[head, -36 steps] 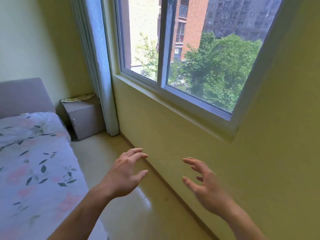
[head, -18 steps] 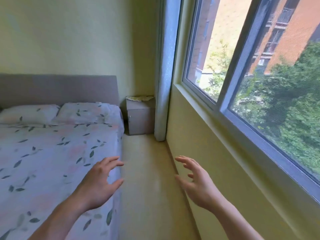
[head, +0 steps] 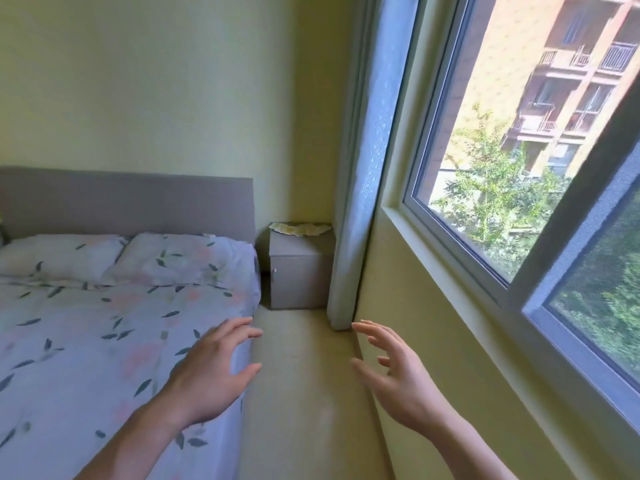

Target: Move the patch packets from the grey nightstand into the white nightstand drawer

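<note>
The grey nightstand (head: 298,275) stands in the far corner between the bed and the curtain, its small door closed. A pile of pale yellowish patch packets (head: 300,228) lies on its top. My left hand (head: 211,374) is held out in front of me over the bed's edge, fingers spread and holding nothing. My right hand (head: 394,379) is raised beside the wall under the window, fingers loosely spread, also holding nothing. Both hands are far short of the nightstand. The white nightstand is not in view.
A bed (head: 104,341) with a floral cover and a grey headboard (head: 128,200) fills the left. A narrow strip of floor (head: 294,393) runs between bed and yellow wall to the nightstand. A curtain (head: 360,202) hangs beside a large window (head: 519,168) on the right.
The view has swung left, from the window toward the bed and nightstand, which now looks nearer and more central. Both hands stay raised and spread, holding nothing.
</note>
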`<state>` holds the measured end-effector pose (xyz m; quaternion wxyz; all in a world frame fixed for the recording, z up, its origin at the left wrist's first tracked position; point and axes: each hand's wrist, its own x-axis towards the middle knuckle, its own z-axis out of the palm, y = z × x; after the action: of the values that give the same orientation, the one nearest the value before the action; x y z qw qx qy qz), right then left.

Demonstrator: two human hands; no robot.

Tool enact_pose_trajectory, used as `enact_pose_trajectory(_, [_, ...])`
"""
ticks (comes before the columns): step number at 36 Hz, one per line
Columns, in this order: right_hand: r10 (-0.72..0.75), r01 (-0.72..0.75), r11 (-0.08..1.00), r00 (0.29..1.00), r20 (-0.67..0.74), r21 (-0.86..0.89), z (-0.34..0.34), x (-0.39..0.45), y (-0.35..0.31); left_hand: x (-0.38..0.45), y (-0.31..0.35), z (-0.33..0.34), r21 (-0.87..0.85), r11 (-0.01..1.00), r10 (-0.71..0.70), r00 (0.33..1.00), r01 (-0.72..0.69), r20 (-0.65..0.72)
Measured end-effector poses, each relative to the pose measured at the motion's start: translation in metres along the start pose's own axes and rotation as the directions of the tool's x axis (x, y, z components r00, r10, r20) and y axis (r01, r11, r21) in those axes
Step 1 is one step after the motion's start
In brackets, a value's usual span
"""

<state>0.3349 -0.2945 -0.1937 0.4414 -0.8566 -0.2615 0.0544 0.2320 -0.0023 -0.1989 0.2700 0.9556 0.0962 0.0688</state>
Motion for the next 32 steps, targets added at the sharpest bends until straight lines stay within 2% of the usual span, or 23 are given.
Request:
enact_pose_trajectory(7, [0.001,-0.001,1.000,1.000,-0.008,0.017,-0.006,0.108,0.025,0.122,0.002,0.000,-0.023,0.997,0.074,0.997,-0.074,0.001])
enact_pose_trajectory(15, [-0.003,0.002,0.999,1.000,0.021,0.055,-0.005,0.250,0.075,0.263,-0.019,0.015,-0.030,0.999,0.041,0.999,-0.040,0.020])
enact_pose_trajectory(21, [0.018,-0.024,0.992,0.998,0.053,0.125,-0.010,0.368,0.113,0.366,-0.045,0.012,-0.016,0.999,-0.050,0.999,0.050,0.011])
enact_pose_trajectory(24, [-0.003,-0.008,0.993,0.995,0.096,0.121,-0.008,0.432,0.127,0.409,-0.059,0.006,-0.010,0.995,-0.095,0.995,0.094,-0.036])
enact_pose_trajectory(27, [0.010,-0.029,0.990,0.991,0.135,0.141,0.000,0.492,0.133,0.441,-0.084,0.000,-0.016,0.987,-0.158,0.986,0.158,-0.043])
enact_pose_trajectory(32, [-0.048,0.012,0.987,0.974,0.220,0.161,0.024,0.585,0.133,0.492,-0.131,-0.006,-0.026,0.968,-0.250,0.967,0.249,-0.048])
